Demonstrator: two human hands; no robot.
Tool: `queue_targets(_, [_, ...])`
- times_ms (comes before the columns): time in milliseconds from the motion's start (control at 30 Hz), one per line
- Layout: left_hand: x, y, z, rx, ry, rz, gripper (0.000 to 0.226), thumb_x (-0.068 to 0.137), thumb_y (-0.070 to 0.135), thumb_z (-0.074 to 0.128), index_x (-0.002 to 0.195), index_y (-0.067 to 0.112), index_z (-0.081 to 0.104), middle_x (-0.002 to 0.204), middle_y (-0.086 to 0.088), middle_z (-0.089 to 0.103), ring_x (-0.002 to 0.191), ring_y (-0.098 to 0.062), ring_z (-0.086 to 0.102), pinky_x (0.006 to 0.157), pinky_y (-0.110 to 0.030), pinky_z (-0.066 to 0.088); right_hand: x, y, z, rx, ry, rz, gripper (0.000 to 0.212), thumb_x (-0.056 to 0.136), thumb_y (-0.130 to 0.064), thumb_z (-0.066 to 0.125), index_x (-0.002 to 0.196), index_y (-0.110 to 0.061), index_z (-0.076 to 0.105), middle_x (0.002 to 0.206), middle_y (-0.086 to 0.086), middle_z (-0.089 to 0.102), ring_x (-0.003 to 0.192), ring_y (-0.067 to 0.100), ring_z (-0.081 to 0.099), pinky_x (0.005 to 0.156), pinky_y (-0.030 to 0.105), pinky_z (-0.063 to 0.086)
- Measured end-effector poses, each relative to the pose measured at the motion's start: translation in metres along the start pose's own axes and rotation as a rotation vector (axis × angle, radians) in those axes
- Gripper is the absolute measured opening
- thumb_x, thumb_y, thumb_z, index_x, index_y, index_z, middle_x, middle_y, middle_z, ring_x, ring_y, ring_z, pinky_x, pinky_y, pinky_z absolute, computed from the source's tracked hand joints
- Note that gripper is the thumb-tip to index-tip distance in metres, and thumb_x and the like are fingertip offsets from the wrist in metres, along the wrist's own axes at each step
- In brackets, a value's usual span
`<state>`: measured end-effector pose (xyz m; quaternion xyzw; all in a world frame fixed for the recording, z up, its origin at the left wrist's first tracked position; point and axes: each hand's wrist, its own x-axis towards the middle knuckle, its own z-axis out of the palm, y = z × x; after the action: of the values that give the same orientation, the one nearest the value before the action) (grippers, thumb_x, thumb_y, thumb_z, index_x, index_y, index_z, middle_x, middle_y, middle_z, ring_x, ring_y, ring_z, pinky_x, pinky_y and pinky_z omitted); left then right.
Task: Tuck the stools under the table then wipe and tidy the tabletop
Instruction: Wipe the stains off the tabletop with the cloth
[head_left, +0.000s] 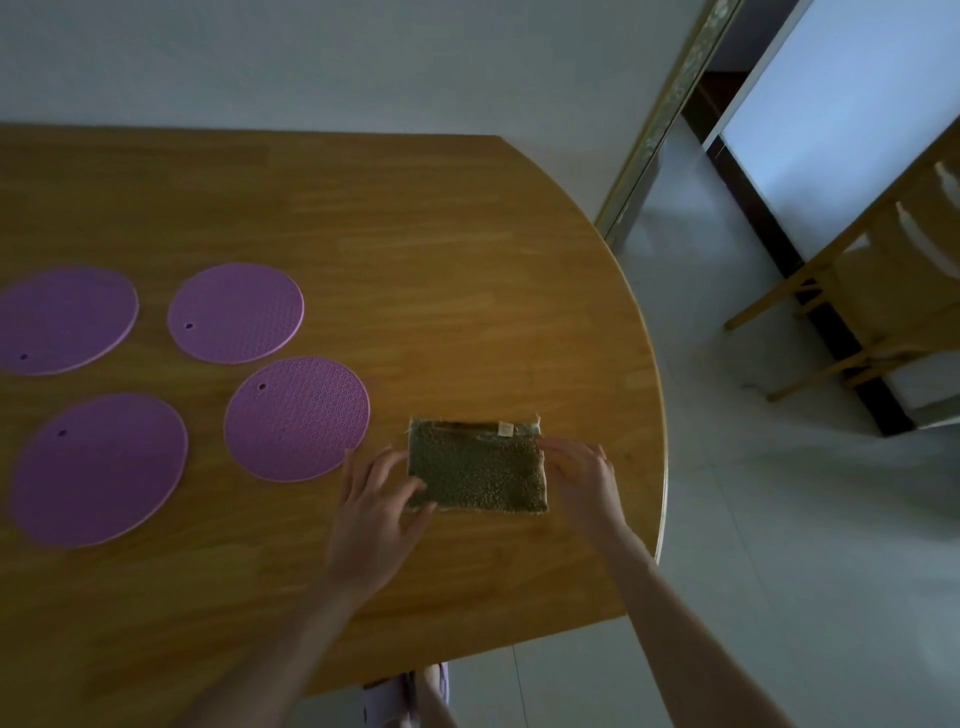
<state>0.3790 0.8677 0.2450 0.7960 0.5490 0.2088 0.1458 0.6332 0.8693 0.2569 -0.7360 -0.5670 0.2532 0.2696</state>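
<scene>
A folded olive-green cloth (475, 465) lies flat on the wooden table (415, 260) near its rounded right end. My left hand (376, 504) rests at the cloth's left edge, fingers spread and touching its lower left corner. My right hand (584, 475) touches the cloth's right edge with straight fingers. Several round purple silicone mats lie on the left half of the table; the nearest mat (297, 418) sits just left of my left hand. No stool is in view.
The other purple mats (236, 312) (98, 467) (65, 319) spread toward the left edge. A wooden folding frame (852, 291) stands on the pale tiled floor at right, beside a doorway. A white wall runs behind the table.
</scene>
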Motion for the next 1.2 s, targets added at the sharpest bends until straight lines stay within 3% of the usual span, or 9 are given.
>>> queue_targets(67, [-0.005, -0.002, 0.003, -0.011, 0.001, -0.064, 0.04, 0.088, 0.044, 0.046, 0.097, 0.012, 0.068, 0.114, -0.009, 0.058, 0.12, -0.024, 0.042, 0.109, -0.058, 0.025, -0.004, -0.013, 0.015, -0.075, -0.041, -0.022, 0.036, 0.092, -0.015, 0.058, 0.128, -0.02, 0.059, 0.129, -0.004, 0.06, 0.123, 0.017, 0.046, 0.102, 0.037, 0.039])
queue_targets(167, [-0.013, -0.005, 0.007, 0.053, -0.051, -0.15, 0.051, 0.091, 0.046, 0.036, 0.114, 0.009, 0.062, 0.124, -0.014, 0.056, 0.123, -0.031, 0.044, 0.11, -0.058, 0.024, -0.01, -0.031, 0.048, -0.251, -0.148, -0.014, 0.056, 0.098, -0.045, 0.04, 0.149, -0.026, 0.028, 0.157, -0.005, 0.024, 0.146, 0.017, 0.013, 0.117, 0.04, 0.011])
queue_targets(267, [-0.017, -0.01, 0.011, 0.116, -0.115, -0.205, 0.057, 0.093, 0.047, 0.031, 0.125, 0.007, 0.056, 0.137, -0.017, 0.048, 0.131, -0.033, 0.037, 0.112, -0.057, 0.018, -0.015, -0.046, 0.081, -0.383, -0.144, 0.044, 0.069, 0.095, -0.062, 0.019, 0.153, -0.029, 0.002, 0.161, -0.002, -0.009, 0.147, 0.023, -0.014, 0.115, 0.041, -0.014])
queue_targets(367, [-0.019, -0.013, 0.014, 0.166, -0.168, -0.212, 0.063, 0.095, 0.05, 0.023, 0.135, 0.008, 0.049, 0.144, -0.017, 0.042, 0.136, -0.033, 0.034, 0.113, -0.055, 0.014, -0.014, -0.058, 0.102, -0.431, -0.086, 0.165, 0.075, 0.092, -0.067, 0.01, 0.151, -0.027, -0.009, 0.158, 0.004, -0.021, 0.143, 0.03, -0.025, 0.113, 0.049, -0.018])
queue_targets(500, [-0.023, -0.016, 0.02, 0.156, -0.184, -0.23, 0.065, 0.098, 0.049, 0.014, 0.136, 0.007, 0.046, 0.145, -0.018, 0.04, 0.138, -0.032, 0.031, 0.113, -0.057, 0.016, -0.005, -0.065, 0.117, -0.423, -0.078, 0.315, 0.081, 0.087, -0.071, 0.005, 0.149, -0.024, -0.016, 0.157, 0.01, -0.024, 0.141, 0.035, -0.029, 0.111, 0.056, -0.019])
queue_targets(633, [-0.026, -0.019, 0.026, 0.171, -0.204, -0.226, 0.065, 0.098, 0.049, 0.014, 0.139, 0.007, 0.042, 0.148, -0.017, 0.036, 0.141, -0.028, 0.024, 0.113, -0.054, 0.011, 0.002, -0.058, 0.116, -0.497, -0.079, 0.301, 0.083, 0.081, -0.073, -0.005, 0.149, -0.027, -0.017, 0.157, 0.01, -0.023, 0.141, 0.037, -0.027, 0.109, 0.059, -0.02])
queue_targets(833, [-0.026, -0.021, 0.029, 0.203, -0.237, -0.209, 0.06, 0.097, 0.048, 0.019, 0.139, 0.012, 0.041, 0.149, -0.016, 0.035, 0.142, -0.029, 0.021, 0.113, -0.059, 0.011, 0.042, -0.038, 0.091, -0.567, -0.098, 0.283, 0.078, 0.089, -0.071, 0.012, 0.152, -0.03, -0.009, 0.159, 0.012, -0.017, 0.142, 0.041, -0.023, 0.11, 0.063, -0.014])
queue_targets(1033, [-0.025, -0.021, 0.027, 0.223, -0.275, -0.217, 0.063, 0.097, 0.05, 0.016, 0.14, 0.012, 0.041, 0.15, -0.016, 0.033, 0.143, -0.028, 0.019, 0.112, -0.058, 0.011, 0.021, -0.034, 0.091, -0.598, -0.156, 0.154, 0.08, 0.083, -0.078, 0.004, 0.15, -0.038, -0.011, 0.159, 0.009, -0.018, 0.142, 0.038, -0.025, 0.109, 0.061, -0.018])
queue_targets(1200, [-0.024, -0.018, 0.025, 0.231, -0.286, -0.219, 0.064, 0.096, 0.051, 0.015, 0.139, 0.012, 0.043, 0.149, -0.017, 0.033, 0.142, -0.03, 0.02, 0.113, -0.057, 0.01, 0.036, -0.009, 0.061, -0.584, -0.153, 0.256, 0.082, 0.081, -0.082, 0.007, 0.149, -0.039, -0.014, 0.159, 0.006, -0.021, 0.141, 0.038, -0.026, 0.11, 0.061, -0.016])
